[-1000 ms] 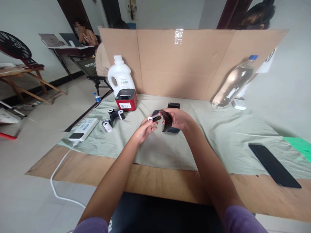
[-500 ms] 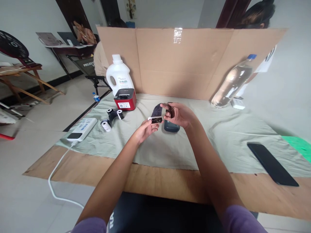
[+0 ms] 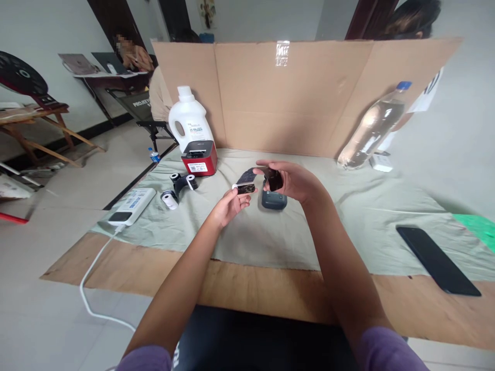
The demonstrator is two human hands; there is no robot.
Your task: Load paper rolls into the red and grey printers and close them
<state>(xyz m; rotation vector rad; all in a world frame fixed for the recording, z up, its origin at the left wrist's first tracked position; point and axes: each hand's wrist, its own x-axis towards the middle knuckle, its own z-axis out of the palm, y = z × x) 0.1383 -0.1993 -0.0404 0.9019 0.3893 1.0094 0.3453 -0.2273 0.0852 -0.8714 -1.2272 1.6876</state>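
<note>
My left hand [image 3: 227, 207] grips a small roll of dark, shiny film [image 3: 246, 189] with a white end, thumb on top and fingers beneath. A dark strip [image 3: 247, 176] rises from this roll toward my right hand. My right hand [image 3: 292, 180], fingers curled, holds a dark brown, glossy piece [image 3: 274, 179]; whether it joins the strip cannot be made out. Below my right hand a dark rounded device [image 3: 274, 201] lies on the cloth, partly hidden. Several rolls with white ends and dark wrapping [image 3: 169, 200] lie to the left, with dark film between them.
A red and black box-shaped device [image 3: 200, 158] stands before a white jug [image 3: 189, 121]. A white power bank [image 3: 132, 206] with a cable lies left; a black phone [image 3: 438, 260] lies right. A large clear bottle [image 3: 373, 129] leans against the cardboard screen [image 3: 282, 103].
My right hand has shifted slightly right and turned, showing more of the dark piece. My left hand and its roll have moved slightly left and up, widening the gap between the hands.
</note>
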